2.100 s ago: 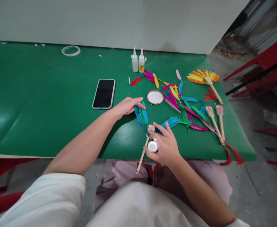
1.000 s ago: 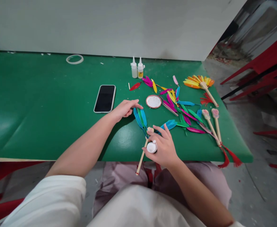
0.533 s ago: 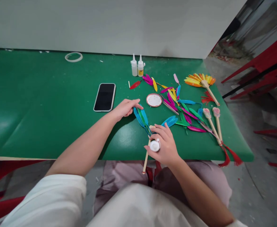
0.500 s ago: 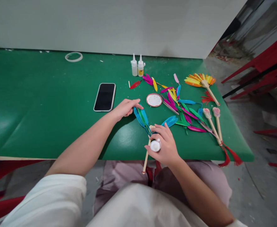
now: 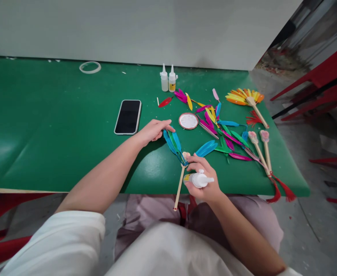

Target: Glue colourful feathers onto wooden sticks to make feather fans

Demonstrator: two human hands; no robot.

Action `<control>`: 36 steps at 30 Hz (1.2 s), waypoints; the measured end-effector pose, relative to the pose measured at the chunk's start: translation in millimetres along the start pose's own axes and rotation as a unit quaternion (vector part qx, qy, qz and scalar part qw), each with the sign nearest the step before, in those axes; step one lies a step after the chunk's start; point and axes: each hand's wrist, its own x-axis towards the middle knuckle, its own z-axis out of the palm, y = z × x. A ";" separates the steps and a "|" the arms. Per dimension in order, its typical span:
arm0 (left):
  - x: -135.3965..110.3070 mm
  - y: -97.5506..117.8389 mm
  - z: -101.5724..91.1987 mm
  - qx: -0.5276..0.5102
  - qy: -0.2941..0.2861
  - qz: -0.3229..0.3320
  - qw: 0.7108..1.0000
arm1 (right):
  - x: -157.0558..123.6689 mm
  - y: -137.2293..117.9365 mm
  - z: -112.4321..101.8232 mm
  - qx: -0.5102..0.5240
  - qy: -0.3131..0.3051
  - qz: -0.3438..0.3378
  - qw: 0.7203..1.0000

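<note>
At the left fingertips, on a green table point(image 5: 56, 134): tips of the blue and green feathers point(image 5: 172, 142). Left hand point(image 5: 153, 131) palm down, index finger extended over the feathers, other fingers bent beneath; grip or mere contact impossible to tell. Between the right thumb and bent fingers: a squeeze bottle point(image 5: 199, 179), closely held by the right hand point(image 5: 208, 166) and tilted, nozzle toward the wrist. Just beyond the right fingertips: scalloped head of a wooden stick point(image 5: 179, 188), with feather quills across it and the handle running back past the thumb, beyond the near table edge.

Compare with half a second before: bottle then nearly end-on to the camera, now leaning, with nozzle in profile and yellow label in sight; more of the scalloped head now exposed beside the right fingers; left hand and feathers unchanged in place. Compare with one second before: lower end of the stick then farther left, now nearer the right thumb.

Hidden: part of the bottle's body, within the right hand; lower ends of further blue feathers point(image 5: 206, 148), behind the right fingers. Hard to make out: contact between right fingertips and stick head. Cut off at the frame, well to the right of the right fingers: a red chair point(image 5: 323, 69).
</note>
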 end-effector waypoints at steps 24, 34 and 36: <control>-5.2 5.5 1.0 0.014 0.003 -0.001 1.000 | 3.5 -1.3 5.2 -0.058 -0.044 0.015 0.997; -3.3 4.0 1.0 0.006 0.003 -0.003 1.000 | 6.3 -3.0 4.7 -0.077 -0.036 0.024 0.996; -3.3 3.6 1.0 0.005 0.003 -0.001 1.000 | 6.3 -2.3 4.2 -0.068 -0.033 0.030 0.997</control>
